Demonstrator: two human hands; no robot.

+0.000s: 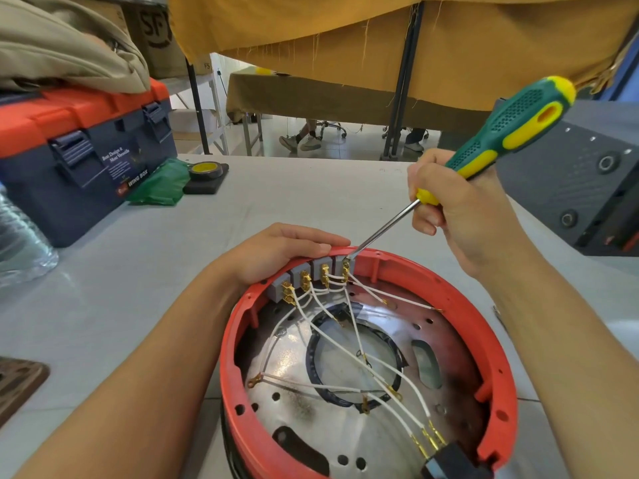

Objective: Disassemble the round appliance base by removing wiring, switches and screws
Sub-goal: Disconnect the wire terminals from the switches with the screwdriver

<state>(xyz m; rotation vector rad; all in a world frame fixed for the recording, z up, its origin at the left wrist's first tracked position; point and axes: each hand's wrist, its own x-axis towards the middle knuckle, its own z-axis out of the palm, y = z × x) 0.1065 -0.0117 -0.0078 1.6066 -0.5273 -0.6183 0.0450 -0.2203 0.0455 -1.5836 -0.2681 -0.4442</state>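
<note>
**Screwdriver tip at the switch row of the red base**

While the left hand (276, 250) lies over the far rim of the round red appliance base (498, 385), its fingers (311, 248) nearly straight and pressing on the rim above the switches, the right hand (460, 216) grips a green-and-yellow screwdriver (511, 133) low on its handle, fingers curled round it. The shaft slants down and left, its tip touching the rightmost of four grey switches (321, 274) lined along the inner wall. White wires (349, 350) with brass terminals run from the switches across the shiny metal plate (349, 440) inside the base. The base sits at the near edge of the grey worktop (294, 198). A blue-and-orange toolbox (79, 150) stands far left, a roll of yellow tape (206, 170) beside it.
</note>
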